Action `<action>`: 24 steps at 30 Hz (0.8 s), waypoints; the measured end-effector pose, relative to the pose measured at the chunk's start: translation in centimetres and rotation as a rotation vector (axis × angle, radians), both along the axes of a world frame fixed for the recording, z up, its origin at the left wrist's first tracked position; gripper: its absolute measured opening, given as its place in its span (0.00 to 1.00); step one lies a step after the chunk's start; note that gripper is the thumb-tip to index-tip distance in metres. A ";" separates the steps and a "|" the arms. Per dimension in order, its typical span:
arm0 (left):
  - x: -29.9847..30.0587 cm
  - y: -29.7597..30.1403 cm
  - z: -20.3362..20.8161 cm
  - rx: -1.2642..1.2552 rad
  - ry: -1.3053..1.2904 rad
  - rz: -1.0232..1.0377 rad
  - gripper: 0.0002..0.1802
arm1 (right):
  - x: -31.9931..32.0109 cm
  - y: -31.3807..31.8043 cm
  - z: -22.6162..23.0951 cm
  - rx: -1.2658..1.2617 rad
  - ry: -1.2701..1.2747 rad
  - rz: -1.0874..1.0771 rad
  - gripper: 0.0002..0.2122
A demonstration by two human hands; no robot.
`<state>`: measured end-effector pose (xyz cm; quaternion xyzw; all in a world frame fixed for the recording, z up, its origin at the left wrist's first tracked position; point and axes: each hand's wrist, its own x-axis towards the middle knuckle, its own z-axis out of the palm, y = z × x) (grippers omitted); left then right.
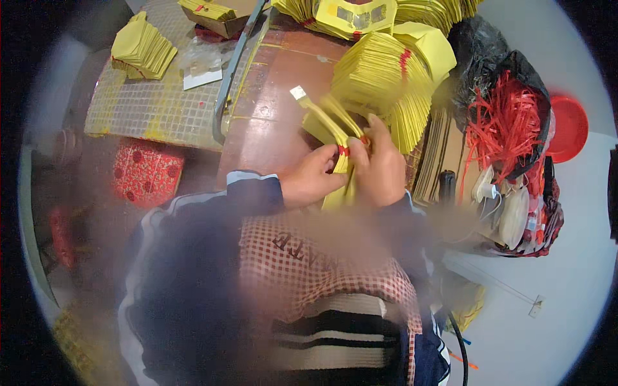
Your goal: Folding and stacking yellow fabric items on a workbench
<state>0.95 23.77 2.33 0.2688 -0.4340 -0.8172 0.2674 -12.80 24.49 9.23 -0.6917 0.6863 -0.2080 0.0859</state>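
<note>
My left hand (313, 178) is closed on a narrow yellow folded paper piece (333, 130) with a white tip and a red band near my fingers. My right hand (381, 168) closes on the same piece from the other side, thumb and fingertips at the red band. A second yellow strip with some red on it runs up beside the right fingers; whether it joins the held piece I cannot tell. Just beyond my hands stands a large stack of yellow folded papers (373, 64) with a red mark along its edge. The lower picture is blurred.
More yellow papers (355, 18) lie at the back, and another stack (143, 48) stands at the far left. A metal bar (233, 77) crosses the table. To the right are a black bag of red strips (505, 119), a red basin (568, 128) and cardboard (439, 161).
</note>
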 end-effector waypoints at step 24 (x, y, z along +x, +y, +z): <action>3.2 -0.3 1.5 -1.677 -0.884 -0.088 0.21 | -3.3 7.0 -3.0 0.273 -1.608 -0.265 0.30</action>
